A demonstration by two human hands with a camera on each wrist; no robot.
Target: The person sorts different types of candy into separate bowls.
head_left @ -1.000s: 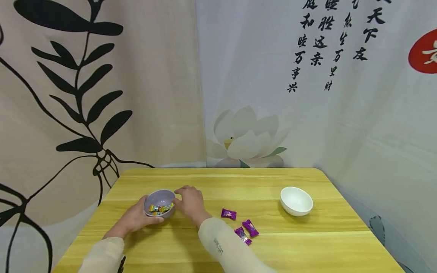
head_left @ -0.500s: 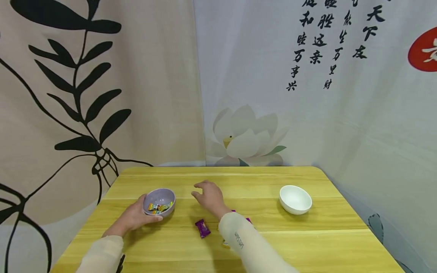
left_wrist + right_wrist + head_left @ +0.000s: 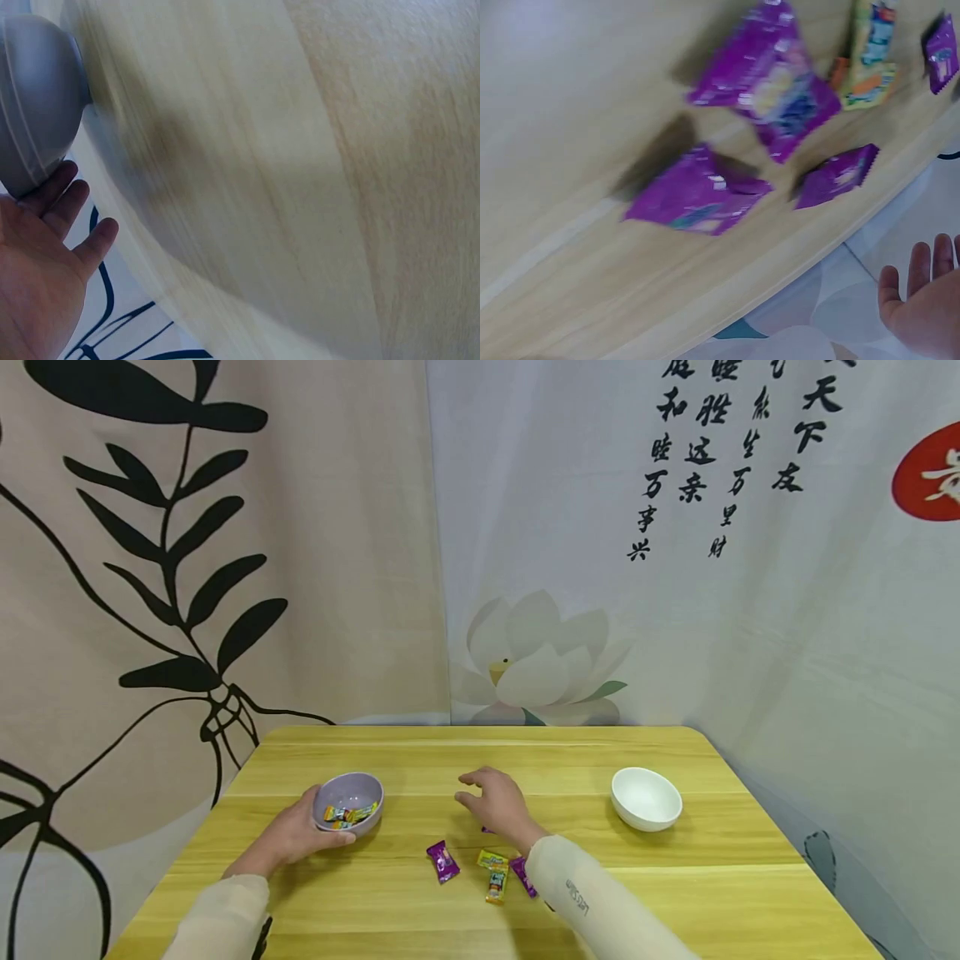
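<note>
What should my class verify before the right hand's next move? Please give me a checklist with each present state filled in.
1. Purple bowl held: ok, the left hand grips its side.
2. Right hand free: ok, it hovers over the table with no candy visible in its grip.
3. Head view of the loose candies unblocked: not ok, the right sleeve partly covers a purple candy.
4. White bowl standing mouth up: ok.
5. Number of yellow-wrapped candies inside the purple bowl: cannot tell, they overlap.
</note>
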